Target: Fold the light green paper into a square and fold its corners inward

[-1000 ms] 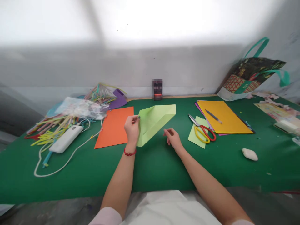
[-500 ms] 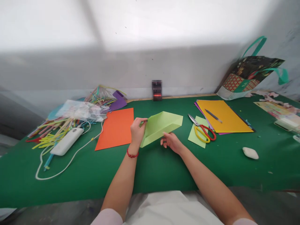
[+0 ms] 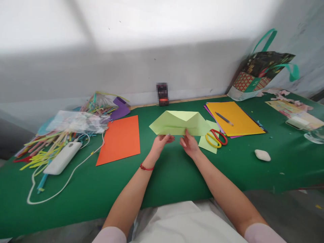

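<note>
A folded light-green paper (image 3: 180, 123) is held up just above the green table (image 3: 177, 168). My left hand (image 3: 162, 143) pinches its lower edge left of centre, and my right hand (image 3: 189, 144) pinches the same edge just to the right. The fold's top shows a V-shaped notch. A red cord bracelet sits on my left wrist. An orange sheet (image 3: 119, 139) lies flat to the left of my hands.
Red-and-yellow scissors (image 3: 215, 136) lie on a small green paper scrap at right, beside a yellow sheet stack (image 3: 234, 118) with a pen (image 3: 223, 118). A white eraser-like lump (image 3: 262, 155), a white power bank (image 3: 62, 158) with cable, coloured strips and a patterned bag (image 3: 258, 76) surround them.
The green paper has been turned from a slanted position to level and lifted in front of me. My right hand came in and took its lower edge. My view shifted rightward.
</note>
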`<state>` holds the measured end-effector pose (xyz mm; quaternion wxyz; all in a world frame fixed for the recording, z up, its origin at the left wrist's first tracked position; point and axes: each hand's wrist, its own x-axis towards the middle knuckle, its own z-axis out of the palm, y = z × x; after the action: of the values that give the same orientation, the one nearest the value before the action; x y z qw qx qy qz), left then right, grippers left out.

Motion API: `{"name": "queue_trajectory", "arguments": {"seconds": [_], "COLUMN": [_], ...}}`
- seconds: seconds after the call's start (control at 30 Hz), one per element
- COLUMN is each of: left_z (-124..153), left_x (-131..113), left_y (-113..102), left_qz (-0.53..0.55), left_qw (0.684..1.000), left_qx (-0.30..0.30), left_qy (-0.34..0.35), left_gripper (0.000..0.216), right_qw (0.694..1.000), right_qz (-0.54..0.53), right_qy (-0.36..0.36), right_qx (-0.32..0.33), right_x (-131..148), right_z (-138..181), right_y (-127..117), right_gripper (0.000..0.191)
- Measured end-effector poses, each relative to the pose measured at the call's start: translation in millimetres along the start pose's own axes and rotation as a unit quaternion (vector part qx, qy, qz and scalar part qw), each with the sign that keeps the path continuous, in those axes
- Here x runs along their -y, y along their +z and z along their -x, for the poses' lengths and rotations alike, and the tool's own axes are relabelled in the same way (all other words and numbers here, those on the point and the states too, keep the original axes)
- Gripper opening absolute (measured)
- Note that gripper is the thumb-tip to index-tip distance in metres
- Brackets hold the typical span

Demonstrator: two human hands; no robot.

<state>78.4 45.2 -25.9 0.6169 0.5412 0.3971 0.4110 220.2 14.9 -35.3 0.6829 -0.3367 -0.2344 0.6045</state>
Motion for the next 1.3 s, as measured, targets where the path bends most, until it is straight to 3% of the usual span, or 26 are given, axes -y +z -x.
{"name": "queue_trajectory", "arguments": {"seconds": [0.1, 0.17, 0.27, 0.47, 0.73, 0.87, 0.97, 1.3], "left_z": [4, 6, 8, 6, 3, 2, 3, 1], "left_x": [6, 8, 9, 9, 14, 10, 4, 2], "left_y": [14, 19, 21, 18, 14, 12, 8, 3], "left_qz": [0.013, 0.032, 0.057, 0.05, 0.057, 0.062, 0.089, 0.147], "left_qw": [1.0, 0.999, 0.997, 0.997, 0.997, 0.987, 0.976, 0.973], "left_qx": [0.024, -0.001, -0.038, -0.046, -0.046, -0.148, -0.194, -0.179], "left_qy": [0.003, 0.015, 0.033, 0.044, 0.033, 0.022, 0.036, 0.002], "left_gripper": [0.048, 0.047, 0.048, 0.044, 0.037, 0.029, 0.041, 0.039], "right_qw": [0.998, 0.995, 0.993, 0.992, 0.995, 0.993, 0.992, 0.995], "right_qz": [0.03, 0.049, 0.063, 0.062, 0.1, 0.114, 0.099, 0.067], "right_qy": [0.026, 0.043, 0.044, 0.039, 0.01, -0.008, -0.024, -0.025], "right_qx": [0.048, 0.072, 0.085, 0.101, -0.009, -0.043, -0.069, -0.072], "right_x": [-3, -6, -10, -10, -10, -10, -10, -8], "right_z": [3, 5, 8, 10, 6, 4, 2, 3], "right_y": [0, 1, 3, 7, 7, 7, 7, 5], "right_gripper": [0.047, 0.047, 0.048, 0.044, 0.044, 0.046, 0.049, 0.045]}}
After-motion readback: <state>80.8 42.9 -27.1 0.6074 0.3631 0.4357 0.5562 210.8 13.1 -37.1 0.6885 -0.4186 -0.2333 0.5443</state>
